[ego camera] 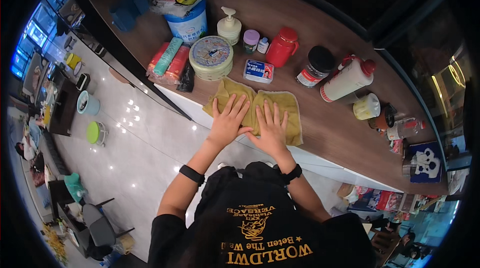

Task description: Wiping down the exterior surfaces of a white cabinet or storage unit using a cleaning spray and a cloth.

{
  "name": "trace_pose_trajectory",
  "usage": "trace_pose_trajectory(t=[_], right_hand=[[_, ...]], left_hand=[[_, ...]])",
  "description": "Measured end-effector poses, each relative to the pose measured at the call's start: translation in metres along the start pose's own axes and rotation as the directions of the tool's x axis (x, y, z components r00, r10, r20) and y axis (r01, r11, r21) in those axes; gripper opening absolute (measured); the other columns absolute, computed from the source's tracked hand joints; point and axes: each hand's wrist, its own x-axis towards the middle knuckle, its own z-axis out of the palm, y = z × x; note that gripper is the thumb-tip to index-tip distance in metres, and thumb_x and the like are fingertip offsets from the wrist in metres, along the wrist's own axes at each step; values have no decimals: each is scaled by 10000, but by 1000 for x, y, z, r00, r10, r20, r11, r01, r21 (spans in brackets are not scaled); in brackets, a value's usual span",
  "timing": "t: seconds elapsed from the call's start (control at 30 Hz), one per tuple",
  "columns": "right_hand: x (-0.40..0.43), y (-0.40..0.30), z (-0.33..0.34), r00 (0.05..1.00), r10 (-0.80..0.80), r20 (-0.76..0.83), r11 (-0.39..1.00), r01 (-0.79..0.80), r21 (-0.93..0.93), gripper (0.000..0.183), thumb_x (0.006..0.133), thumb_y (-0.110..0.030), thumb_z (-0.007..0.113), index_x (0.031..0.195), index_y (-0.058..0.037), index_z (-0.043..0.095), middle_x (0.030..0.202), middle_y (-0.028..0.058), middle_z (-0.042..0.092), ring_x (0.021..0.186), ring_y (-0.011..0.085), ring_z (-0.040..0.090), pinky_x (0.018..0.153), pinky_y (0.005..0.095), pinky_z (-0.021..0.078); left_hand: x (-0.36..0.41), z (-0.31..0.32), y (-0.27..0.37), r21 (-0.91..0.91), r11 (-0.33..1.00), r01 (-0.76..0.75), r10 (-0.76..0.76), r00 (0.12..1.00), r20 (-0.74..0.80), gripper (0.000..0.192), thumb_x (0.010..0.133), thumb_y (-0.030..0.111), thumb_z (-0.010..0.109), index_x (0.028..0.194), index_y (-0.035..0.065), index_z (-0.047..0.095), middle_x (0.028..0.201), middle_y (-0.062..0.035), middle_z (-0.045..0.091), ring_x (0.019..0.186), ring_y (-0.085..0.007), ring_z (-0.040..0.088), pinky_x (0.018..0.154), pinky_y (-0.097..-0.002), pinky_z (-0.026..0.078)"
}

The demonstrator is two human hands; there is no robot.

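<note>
A yellow-green cloth (294, 118) lies spread over the front edge of a brown wood-look counter (330, 133). My left hand (229, 121) rests flat on its left part, fingers spread. On the cloth's middle, my right hand (270, 127) is also flat with its fingers apart, and the two thumbs nearly meet. Neither hand grips the cloth. Just behind the cloth stand a round patterned tin (211, 57) and a small blue, white and red box (258, 71).
Along the back stand a blue-and-white tub (187, 26), a pump bottle (229, 27), a red thermos jug (282, 47), a black-lidded jar (315, 66) and a white bottle with a red cap (347, 81). Plastic-wrapped packs (168, 59) lie at the left. A green-topped stool (93, 133) stands on the floor.
</note>
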Motion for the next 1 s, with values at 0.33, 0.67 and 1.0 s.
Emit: trace_pose_trajectory(t=[0.33,0.67,1.0], right_hand=[[-2,-2,1,1000,3,7,998,-3,-69,694,719,-239,694,1354,-135,435,1428,97,364,1323,332,306,1057,582,194],[39,-37,35,999,-32,9,992,33,-125,580,831,-205,544,1369,-55,389,1453,121,328,1348,331,278,1090,559,167],[-14,-2,16,999,51,-14,991,-52,-122,577,807,-88,525,1368,-76,393,1428,117,366,1332,310,314,1057,509,272]], left_hand=[[3,3,-2,-4,998,-57,57,997,-49,784,755,620,516,1363,135,413,1446,-45,354,1339,-258,295,1011,-666,143],[-3,-14,-59,17,1000,-26,26,999,-31,798,754,598,548,1376,122,395,1452,-51,354,1340,-249,312,1053,-605,146],[3,4,-8,59,993,-106,104,994,26,800,739,531,593,1390,123,368,1472,-53,316,1360,-231,276,1066,-605,168]])
